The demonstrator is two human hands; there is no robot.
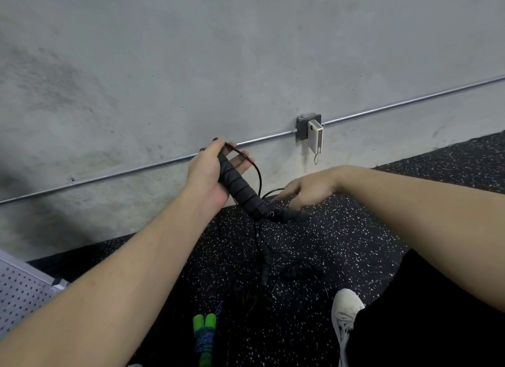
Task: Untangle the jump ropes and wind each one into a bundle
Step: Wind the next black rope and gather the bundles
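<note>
Black handle: a ribbed, foam-wrapped black handle (237,185) is lying across the palm of the left hand (211,172), tilted down toward the floor — held up, I judge, to draw its cord clear of the tangle.
Cord: thin dark cord (258,175) is looping over the left fingers, which are only half curled.
Right hand: the right hand (306,190), just right of the handle's lower end, is reaching onto a second black handle (284,215); whether it is gripping is unclear — blurred.
Tangle: below the handle, more black rope (263,260) is sprawling on speckled rubber flooring (369,230).
Green rope: farther below, a green-handled rope (204,336) is sitting already bundled.
</note>
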